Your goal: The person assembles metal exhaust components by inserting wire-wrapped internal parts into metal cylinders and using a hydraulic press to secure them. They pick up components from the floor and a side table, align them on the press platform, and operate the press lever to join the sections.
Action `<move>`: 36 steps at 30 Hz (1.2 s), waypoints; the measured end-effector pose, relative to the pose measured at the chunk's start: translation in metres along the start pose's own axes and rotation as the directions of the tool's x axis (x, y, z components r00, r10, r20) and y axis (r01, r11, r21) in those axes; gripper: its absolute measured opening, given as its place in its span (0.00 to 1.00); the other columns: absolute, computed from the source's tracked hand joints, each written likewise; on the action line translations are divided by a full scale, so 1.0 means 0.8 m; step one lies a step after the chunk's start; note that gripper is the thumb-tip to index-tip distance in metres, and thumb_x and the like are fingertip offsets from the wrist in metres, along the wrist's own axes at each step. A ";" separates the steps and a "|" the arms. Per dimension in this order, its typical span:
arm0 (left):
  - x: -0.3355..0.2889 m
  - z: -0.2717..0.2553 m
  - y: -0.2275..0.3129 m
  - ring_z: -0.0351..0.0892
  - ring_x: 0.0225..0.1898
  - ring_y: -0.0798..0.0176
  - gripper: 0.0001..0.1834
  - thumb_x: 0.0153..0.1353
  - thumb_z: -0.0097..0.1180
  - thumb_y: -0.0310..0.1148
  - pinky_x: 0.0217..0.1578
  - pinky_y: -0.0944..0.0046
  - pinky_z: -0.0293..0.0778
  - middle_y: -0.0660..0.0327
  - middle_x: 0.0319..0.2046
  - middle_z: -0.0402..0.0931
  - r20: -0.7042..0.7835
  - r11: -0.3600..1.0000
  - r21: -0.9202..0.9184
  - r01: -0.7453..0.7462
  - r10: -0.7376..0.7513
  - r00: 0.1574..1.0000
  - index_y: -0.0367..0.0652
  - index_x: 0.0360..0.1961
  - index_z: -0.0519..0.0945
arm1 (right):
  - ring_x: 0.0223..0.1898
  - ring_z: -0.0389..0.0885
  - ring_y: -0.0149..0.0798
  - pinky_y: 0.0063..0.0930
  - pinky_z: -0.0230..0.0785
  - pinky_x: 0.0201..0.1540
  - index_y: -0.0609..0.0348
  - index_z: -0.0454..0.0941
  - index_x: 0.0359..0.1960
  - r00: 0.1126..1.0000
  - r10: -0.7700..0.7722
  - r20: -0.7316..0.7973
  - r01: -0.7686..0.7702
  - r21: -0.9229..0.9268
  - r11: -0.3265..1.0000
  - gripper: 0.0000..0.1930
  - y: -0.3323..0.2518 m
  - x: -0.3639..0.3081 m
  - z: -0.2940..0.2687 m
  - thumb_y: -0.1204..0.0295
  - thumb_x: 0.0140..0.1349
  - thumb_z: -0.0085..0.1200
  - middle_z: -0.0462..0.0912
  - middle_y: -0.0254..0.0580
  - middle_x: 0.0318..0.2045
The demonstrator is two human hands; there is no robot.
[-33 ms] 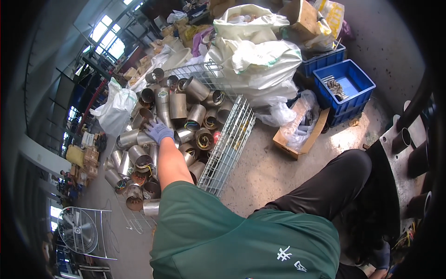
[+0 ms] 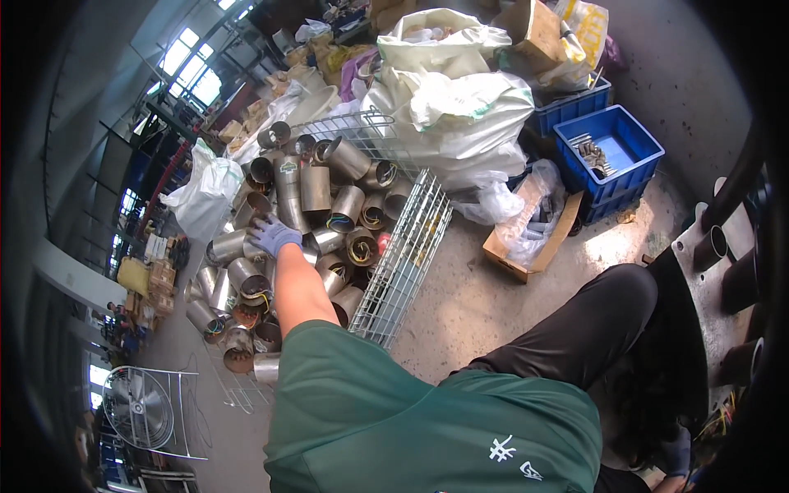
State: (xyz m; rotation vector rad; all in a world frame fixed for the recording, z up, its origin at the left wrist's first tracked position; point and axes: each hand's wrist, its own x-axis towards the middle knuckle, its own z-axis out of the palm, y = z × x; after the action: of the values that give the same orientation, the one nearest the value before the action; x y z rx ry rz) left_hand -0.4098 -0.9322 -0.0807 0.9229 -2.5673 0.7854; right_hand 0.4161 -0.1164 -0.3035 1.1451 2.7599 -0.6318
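Observation:
My left hand [image 2: 275, 235], in a grey-purple work glove, reaches into a heap of metal cylinders. Its fingers are spread over one cylinder [image 2: 228, 246] lying on its side, and they appear to touch it without wrapping round it. Around it lie several more open-ended steel cylinders [image 2: 315, 189], some with copper windings and coloured wires inside, like motor stator housings. They fill a wire mesh basket [image 2: 411, 259] with its side folded outward. At the far lower right, in shadow, is my right hand [image 2: 678, 453], also gloved; its fingers are hidden.
Large white woven sacks [image 2: 460, 123] stand behind the basket. To the right are an open cardboard box [image 2: 534, 251] with plastic-wrapped parts and stacked blue crates [image 2: 612, 156] holding metal pieces. A dark rack with pipe stubs [image 2: 711, 248] stands at right, a metal fan [image 2: 138, 407] at lower left.
My left hand has shifted slightly left and down over the cylinders, its forearm with it. The heap looks the same, and my right hand has not visibly moved.

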 end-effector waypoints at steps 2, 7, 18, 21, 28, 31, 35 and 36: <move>0.011 -0.023 -0.033 0.48 0.79 0.33 0.65 0.49 0.68 0.69 0.77 0.34 0.42 0.51 0.82 0.44 0.262 0.995 0.008 0.098 -0.097 0.960 0.62 0.83 0.47 | 0.54 0.80 0.60 0.47 0.73 0.56 0.59 0.78 0.54 1.000 -0.020 -0.012 0.020 -0.002 1.000 0.26 0.002 -0.002 -0.004 0.65 0.54 0.70 0.82 0.57 0.49; 0.046 -0.005 -0.060 0.51 0.78 0.34 0.74 0.43 0.71 0.73 0.76 0.35 0.46 0.44 0.80 0.44 0.399 0.989 -0.081 0.121 -0.079 0.914 0.66 0.83 0.39 | 0.53 0.80 0.61 0.48 0.73 0.55 0.58 0.78 0.54 0.998 -0.058 -0.008 0.059 0.086 0.995 0.25 0.008 0.005 -0.003 0.67 0.54 0.69 0.82 0.56 0.48; 0.016 -0.020 -0.040 0.57 0.71 0.37 0.61 0.41 0.75 0.61 0.69 0.36 0.57 0.46 0.72 0.56 -0.065 0.948 -0.109 -0.300 0.294 0.954 0.71 0.78 0.58 | 0.53 0.78 0.62 0.49 0.73 0.55 0.60 0.78 0.52 0.997 -0.069 -0.015 0.070 0.023 0.997 0.21 -0.025 -0.010 -0.006 0.68 0.57 0.65 0.81 0.58 0.48; 0.014 -0.034 0.000 0.57 0.71 0.36 0.57 0.41 0.75 0.59 0.68 0.33 0.57 0.45 0.72 0.55 -0.267 0.893 -0.178 -0.412 0.359 0.894 0.69 0.76 0.63 | 0.53 0.78 0.62 0.49 0.73 0.57 0.59 0.78 0.52 0.992 -0.122 -0.022 0.123 0.025 0.992 0.21 -0.010 -0.005 0.001 0.69 0.57 0.65 0.81 0.57 0.48; -0.027 -0.129 0.102 0.57 0.70 0.39 0.64 0.36 0.82 0.55 0.69 0.39 0.59 0.44 0.70 0.56 -0.499 0.512 -0.729 -0.455 0.056 0.865 0.63 0.77 0.62 | 0.54 0.77 0.62 0.49 0.71 0.58 0.59 0.79 0.52 0.976 -0.212 0.058 0.211 0.025 0.977 0.19 -0.055 -0.003 -0.015 0.71 0.59 0.63 0.81 0.56 0.49; -0.096 -0.224 0.166 0.67 0.63 0.46 0.60 0.34 0.86 0.46 0.64 0.52 0.70 0.47 0.66 0.62 -0.468 -0.041 -0.883 -0.467 0.137 0.873 0.49 0.72 0.69 | 0.53 0.77 0.62 0.50 0.71 0.57 0.60 0.78 0.52 0.938 -0.335 -0.085 0.337 0.004 0.942 0.18 -0.100 -0.016 -0.032 0.72 0.59 0.61 0.80 0.56 0.50; -0.226 -0.342 0.257 0.75 0.54 0.58 0.54 0.46 0.82 0.41 0.57 0.61 0.75 0.53 0.55 0.72 -0.500 -0.732 -0.679 0.047 0.508 0.702 0.34 0.71 0.66 | 0.52 0.78 0.61 0.49 0.71 0.57 0.61 0.78 0.49 0.904 -0.394 -0.168 0.403 0.024 0.915 0.17 -0.246 -0.018 -0.099 0.74 0.55 0.57 0.81 0.55 0.49; -0.290 -0.397 0.265 0.76 0.52 0.60 0.53 0.49 0.80 0.39 0.56 0.62 0.75 0.55 0.52 0.73 -0.559 -0.778 -0.578 0.246 0.597 0.576 0.33 0.72 0.64 | 0.53 0.77 0.62 0.50 0.71 0.58 0.61 0.77 0.51 0.902 -0.394 -0.178 0.407 0.038 0.913 0.20 -0.287 -0.027 -0.129 0.75 0.55 0.58 0.81 0.55 0.49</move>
State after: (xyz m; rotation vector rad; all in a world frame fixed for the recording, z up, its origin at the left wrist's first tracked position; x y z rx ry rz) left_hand -0.3456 -0.4951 -0.0116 -1.0742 -1.8996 -2.3051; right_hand 0.2800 -0.2344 -0.1259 0.6612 3.1751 -0.7092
